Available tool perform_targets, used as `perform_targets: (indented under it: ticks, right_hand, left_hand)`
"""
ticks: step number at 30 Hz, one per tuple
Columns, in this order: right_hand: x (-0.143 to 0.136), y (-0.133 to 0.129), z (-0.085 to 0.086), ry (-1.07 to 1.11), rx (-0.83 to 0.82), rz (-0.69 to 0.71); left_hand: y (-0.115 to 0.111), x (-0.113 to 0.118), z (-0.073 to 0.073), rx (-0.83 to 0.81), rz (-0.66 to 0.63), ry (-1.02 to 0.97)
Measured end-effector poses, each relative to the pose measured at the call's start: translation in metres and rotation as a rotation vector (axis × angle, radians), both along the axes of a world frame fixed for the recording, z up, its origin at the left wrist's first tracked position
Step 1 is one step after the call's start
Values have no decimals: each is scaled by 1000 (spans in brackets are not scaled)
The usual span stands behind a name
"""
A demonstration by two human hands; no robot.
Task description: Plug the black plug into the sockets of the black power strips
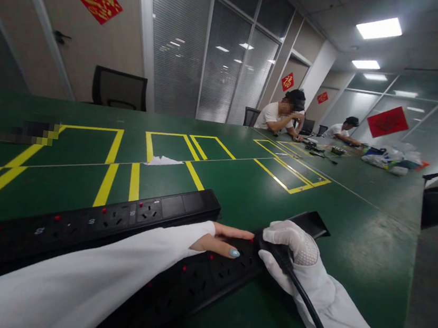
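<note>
My left hand [217,239], in a white sleeve, reaches over a black power strip [196,283]. Two fingers are stretched out and apart, holding nothing. One fingertip is at a red switch near the strip's far end; a shiny blue nail shows on the other finger. My right hand [288,247] wears a white dotted glove and is closed around a black plug [282,254], at a socket of the same strip. From the plug a thick black cable [314,316] runs down toward me. The plug's pins are hidden.
A second black power strip [194,203] with red switches lies just beyond, angled left. Yellow tape [132,182] marks rectangles on the green table [354,234]. A torn white paper [163,161] lies there. Two people sit farther off, near plastic bags [395,156].
</note>
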State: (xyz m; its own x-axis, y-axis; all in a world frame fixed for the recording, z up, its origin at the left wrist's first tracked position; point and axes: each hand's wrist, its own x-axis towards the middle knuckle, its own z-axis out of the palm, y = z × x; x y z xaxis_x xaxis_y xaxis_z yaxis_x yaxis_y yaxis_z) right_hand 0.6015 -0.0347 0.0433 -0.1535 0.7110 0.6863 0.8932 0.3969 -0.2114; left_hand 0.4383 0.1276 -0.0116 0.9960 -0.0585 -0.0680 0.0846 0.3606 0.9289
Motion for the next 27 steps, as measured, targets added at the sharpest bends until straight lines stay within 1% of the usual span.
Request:
perform_targets:
  ticks: [2,3,7,10,14,17,20,24,27]
  right_hand:
    - [-1,-1,2,-7,-34,2]
    - [-2,-1,2,-5,-26,1]
    - [-2,2,-2,20,76,-20]
    - [-2,4,-4,17,91,-20]
    - [-2,5,-5,11,120,-13]
    - [-2,6,-5,5,141,-29]
    - [-1,7,-6,16,132,-14]
    - [1,7,-7,7,146,-13]
    - [2,7,-7,-4,147,-24]
  left_hand:
    - [0,0,0,51,18,2]
    - [-1,1,1,75,30,0]
    - [-3,1,4,103,69,6]
    - [-4,1,6,133,86,-3]
    - [-4,2,9,217,125,-35]
    - [-3,3,10,250,125,-35]
    - [-3,5,9,225,102,-9]
    - [-4,7,6,94,45,6]
    - [-5,9,4,48,13,-30]
